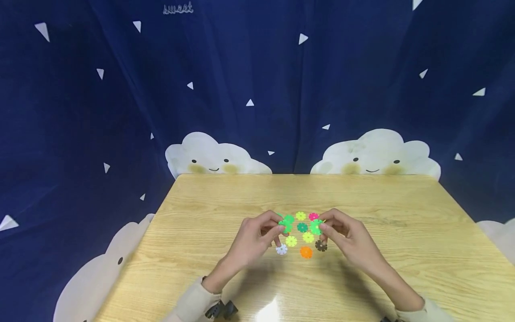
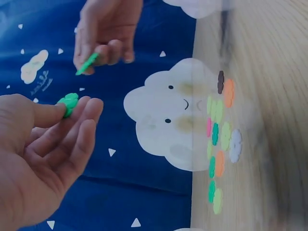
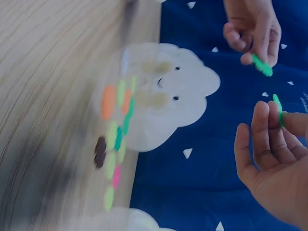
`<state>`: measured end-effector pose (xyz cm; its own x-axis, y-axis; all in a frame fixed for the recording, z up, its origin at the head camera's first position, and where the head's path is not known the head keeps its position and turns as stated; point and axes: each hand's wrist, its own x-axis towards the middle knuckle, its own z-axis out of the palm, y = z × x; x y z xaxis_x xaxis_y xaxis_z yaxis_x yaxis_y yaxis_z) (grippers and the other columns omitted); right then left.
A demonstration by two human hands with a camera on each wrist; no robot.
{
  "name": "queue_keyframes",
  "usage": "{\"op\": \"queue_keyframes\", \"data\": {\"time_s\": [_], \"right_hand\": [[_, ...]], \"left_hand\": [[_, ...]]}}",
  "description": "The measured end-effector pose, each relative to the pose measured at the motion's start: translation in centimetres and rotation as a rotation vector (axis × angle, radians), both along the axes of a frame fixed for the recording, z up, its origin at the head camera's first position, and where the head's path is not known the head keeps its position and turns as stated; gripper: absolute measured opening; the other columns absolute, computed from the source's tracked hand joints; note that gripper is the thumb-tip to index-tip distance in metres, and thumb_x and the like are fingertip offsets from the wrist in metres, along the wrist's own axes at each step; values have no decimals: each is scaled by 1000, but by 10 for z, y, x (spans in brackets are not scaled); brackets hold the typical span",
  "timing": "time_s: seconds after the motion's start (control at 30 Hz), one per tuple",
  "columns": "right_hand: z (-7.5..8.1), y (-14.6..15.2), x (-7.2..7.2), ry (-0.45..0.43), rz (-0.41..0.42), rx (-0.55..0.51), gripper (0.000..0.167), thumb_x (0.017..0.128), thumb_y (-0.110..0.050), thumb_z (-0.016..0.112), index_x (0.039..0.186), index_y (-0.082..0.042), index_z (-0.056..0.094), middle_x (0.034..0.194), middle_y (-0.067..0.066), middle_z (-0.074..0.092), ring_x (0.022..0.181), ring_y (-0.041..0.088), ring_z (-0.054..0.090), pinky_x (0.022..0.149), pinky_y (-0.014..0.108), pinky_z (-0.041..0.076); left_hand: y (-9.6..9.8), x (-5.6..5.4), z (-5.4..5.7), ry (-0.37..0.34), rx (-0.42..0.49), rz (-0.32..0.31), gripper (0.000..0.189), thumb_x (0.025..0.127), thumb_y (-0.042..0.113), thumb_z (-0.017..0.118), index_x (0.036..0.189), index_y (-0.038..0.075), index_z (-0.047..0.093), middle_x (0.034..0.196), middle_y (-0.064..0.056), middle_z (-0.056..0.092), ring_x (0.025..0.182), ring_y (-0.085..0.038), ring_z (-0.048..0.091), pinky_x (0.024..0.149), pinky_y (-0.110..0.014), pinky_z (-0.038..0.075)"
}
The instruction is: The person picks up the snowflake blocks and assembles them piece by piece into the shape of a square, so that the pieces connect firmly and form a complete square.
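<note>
Between thumb and fingertips, my left hand [image 1: 255,237] pinches a bright green notched plastic disc [image 2: 70,103]. It looks thick in the left wrist view; I cannot tell whether it is more than one piece. My right hand [image 1: 354,239] pinches another green notched disc [image 3: 277,108] by its edge. Both discs are held above the table, a small gap apart. Below them lie loose notched discs: a white disc [image 1: 281,249], an orange disc [image 1: 306,252], a dark brown disc [image 1: 321,246], a dark green disc [image 1: 302,227] and a pink disc [image 1: 314,216]. Some discs are partly hidden behind the hands.
Several yellow-green discs [image 1: 308,237] lie among the others on the light wooden table [image 1: 201,201]. A dark blue curtain [image 1: 277,67] with white triangles and clouds hangs behind the table. Light glares off the tabletop near the front.
</note>
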<state>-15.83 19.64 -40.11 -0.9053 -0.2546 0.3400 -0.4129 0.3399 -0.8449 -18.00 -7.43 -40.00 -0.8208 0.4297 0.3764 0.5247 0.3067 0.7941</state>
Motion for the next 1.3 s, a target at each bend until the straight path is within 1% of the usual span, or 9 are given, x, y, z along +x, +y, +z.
{"op": "queue_keyframes", "data": {"time_s": [0.13,0.23,0.37,0.57,0.7,0.83,1.03,1.13,1.3], "right_hand": [[7,-6,5,-16,48,-87,14,104,-8,63,117,-5,66,82,13,71,70,23,70,67,32,59],[10,-11,7,-34,80,-144,18,103,-6,63,121,-3,65,82,16,70,68,21,68,64,33,59],[11,-17,11,-47,79,-173,20,103,-7,64,123,-3,65,84,11,71,70,23,68,64,34,61],[12,-20,13,-36,60,-168,22,103,-7,64,123,1,63,85,11,71,72,24,70,66,34,62],[12,-20,14,-39,57,-170,21,103,-7,65,122,0,64,85,13,70,72,27,70,66,33,62],[12,-21,14,-40,58,-170,20,102,-7,65,121,-1,64,83,9,70,71,26,70,66,33,62],[12,-22,14,-38,50,-172,19,102,-6,65,120,-1,64,82,8,71,70,27,70,66,34,62],[12,-22,14,-32,39,-176,19,102,-5,65,120,0,64,81,8,71,69,26,70,66,34,62],[12,-24,15,-34,23,-189,19,102,-6,65,120,1,64,81,8,71,68,25,71,65,34,63]], "left_hand": [[2,4,-2,133,-3,-19,4,101,12,69,104,10,68,88,4,79,62,1,67,48,-17,38],[4,7,-3,212,-7,-32,3,100,12,69,102,10,67,86,2,78,62,8,63,48,-15,42],[8,12,-3,296,-11,-34,7,98,9,71,103,11,67,84,1,77,61,8,62,51,-11,47],[11,16,-4,429,-25,-16,11,96,6,73,102,11,66,77,3,73,59,4,63,54,-7,47],[13,16,-5,492,-40,-9,12,95,5,75,99,11,65,72,2,71,58,3,62,56,-4,46],[14,17,-5,551,-62,-4,14,94,4,75,97,11,63,70,3,70,56,3,61,56,-2,44],[15,17,-4,666,-131,35,18,91,5,79,96,11,63,66,7,66,52,4,52,55,0,37],[16,18,-4,698,-157,56,18,90,6,80,95,11,64,65,8,65,51,4,50,54,0,35],[18,18,-4,729,-179,86,17,90,7,81,94,11,65,64,9,65,50,2,52,53,0,35]]}}
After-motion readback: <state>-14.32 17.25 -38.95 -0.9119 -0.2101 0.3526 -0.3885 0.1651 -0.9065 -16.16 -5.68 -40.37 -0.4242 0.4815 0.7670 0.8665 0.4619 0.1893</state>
